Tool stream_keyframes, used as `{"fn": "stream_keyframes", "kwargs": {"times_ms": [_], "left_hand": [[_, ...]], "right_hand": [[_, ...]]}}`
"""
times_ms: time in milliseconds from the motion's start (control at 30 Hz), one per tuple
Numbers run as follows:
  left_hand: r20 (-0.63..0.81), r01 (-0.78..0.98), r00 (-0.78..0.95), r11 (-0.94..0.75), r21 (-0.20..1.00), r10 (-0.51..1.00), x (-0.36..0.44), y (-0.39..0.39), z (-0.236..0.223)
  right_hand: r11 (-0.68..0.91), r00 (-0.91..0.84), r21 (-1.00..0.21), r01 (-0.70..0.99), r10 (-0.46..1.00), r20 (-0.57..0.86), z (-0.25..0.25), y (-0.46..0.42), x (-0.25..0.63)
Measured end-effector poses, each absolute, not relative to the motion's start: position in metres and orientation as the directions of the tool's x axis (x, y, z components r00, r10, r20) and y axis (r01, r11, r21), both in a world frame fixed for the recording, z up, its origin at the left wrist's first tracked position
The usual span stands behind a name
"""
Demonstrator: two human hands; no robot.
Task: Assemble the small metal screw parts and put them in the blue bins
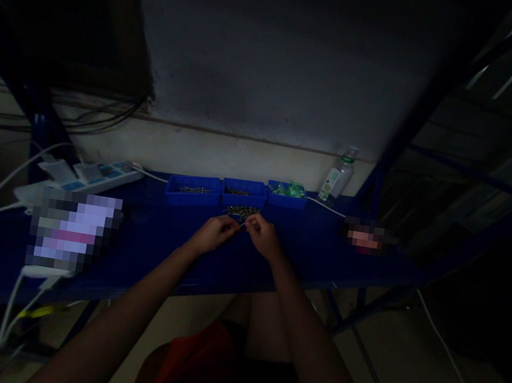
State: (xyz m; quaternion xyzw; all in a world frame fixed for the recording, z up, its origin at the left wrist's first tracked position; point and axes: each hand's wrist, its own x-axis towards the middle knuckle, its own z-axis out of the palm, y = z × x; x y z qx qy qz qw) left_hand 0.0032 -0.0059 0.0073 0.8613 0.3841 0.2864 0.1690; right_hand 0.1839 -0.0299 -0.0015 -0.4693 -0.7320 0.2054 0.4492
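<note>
My left hand [214, 235] and my right hand [265, 234] meet in front of me, low over the blue table. Both have fingers pinched at a thin, pale metal pin [242, 223] that spans the small gap between the fingertips. Its ends are hidden in the fingers, and the dim light blurs finer detail. Just beyond my fingertips lies a pile of small metal parts [242, 211]. Behind it stand three blue trays: the left tray [191, 199] has thin metal pins, the middle tray [242, 202] small brass-coloured parts, the right tray [286, 202] green plastic wrapping.
A clear bottle [336, 179] stands by the wall at the back right. On the left are a white power strip [110, 176] with plugs and cables, and a blurred-out device [78, 228]. Another blurred-out item [366, 237] lies at the right. The blue table [154, 221] has a front edge above my legs.
</note>
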Motion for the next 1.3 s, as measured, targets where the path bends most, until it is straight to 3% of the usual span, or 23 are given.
{"fn": "stream_keyframes", "kwargs": {"times_ms": [133,267,567,667,767,833,967,1300], "left_hand": [[0.445,0.735,0.301,-0.503,0.454,0.843,-0.014,0.006,0.023],[0.473,0.896,0.091,-0.280,0.346,0.876,-0.041,0.026,0.045],[0.476,0.990,0.007,-0.074,0.122,0.880,-0.068,0.050,0.063],[0.518,0.979,0.104,-0.178,0.097,0.849,-0.052,0.035,0.050],[0.362,0.908,0.339,-0.402,0.115,0.868,-0.030,0.019,0.030],[0.274,0.884,0.389,-0.440,0.156,0.879,-0.020,0.017,0.020],[0.253,0.860,0.415,-0.467,0.204,0.874,-0.014,0.030,0.016],[0.202,0.802,0.534,-0.568,0.186,0.821,-0.001,0.028,0.022]], "right_hand": [[0.406,-0.051,-0.742,0.534,0.891,0.452,-0.009,-0.021,0.185],[0.402,-0.072,-0.719,0.567,0.893,0.444,-0.013,-0.017,0.184],[0.389,-0.094,-0.702,0.596,0.902,0.421,-0.013,-0.019,0.185],[0.380,-0.084,-0.693,0.612,0.903,0.421,-0.014,-0.018,0.184],[0.374,-0.079,-0.688,0.622,0.904,0.420,-0.015,-0.017,0.184],[0.379,-0.081,-0.684,0.623,0.901,0.426,-0.016,-0.016,0.184],[0.382,-0.082,-0.685,0.621,0.900,0.427,-0.016,-0.016,0.184],[0.385,-0.129,-0.646,0.659,0.904,0.407,-0.010,-0.020,0.181]]}}
